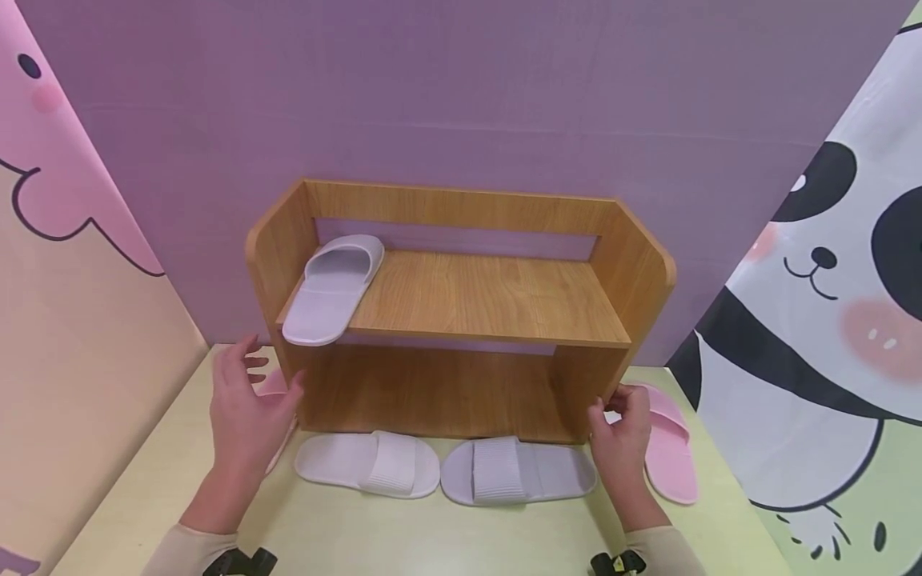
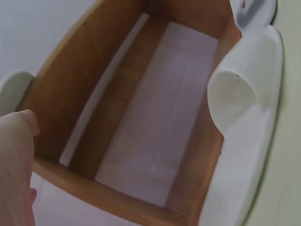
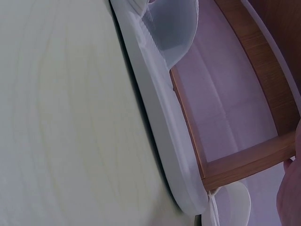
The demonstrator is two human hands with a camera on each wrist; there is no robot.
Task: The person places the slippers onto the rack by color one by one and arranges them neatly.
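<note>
A wooden two-tier shoe rack (image 1: 461, 292) stands before me. My right hand (image 1: 625, 436) pinches the front edge of its right side panel, thumb inside and fingers outside. My left hand (image 1: 248, 416) is beside the left panel, fingers spread and loosely bent, thumb tip at the panel's front edge. On the upper shelf, at the left, sits a pale lilac slipper (image 1: 334, 292), toe toward the back. In front of the rack lie a white slipper (image 1: 334, 460) and a grey-white slipper (image 1: 555, 472), ribbed straps close together, also in the right wrist view (image 3: 162, 113).
A pink slipper (image 1: 670, 456) lies on the pale table (image 1: 360, 536) right of the rack; another pink slipper (image 1: 272, 384) is partly hidden behind my left hand. A purple wall (image 1: 461, 96) rises behind, with a panda-printed panel (image 1: 814, 320) at right.
</note>
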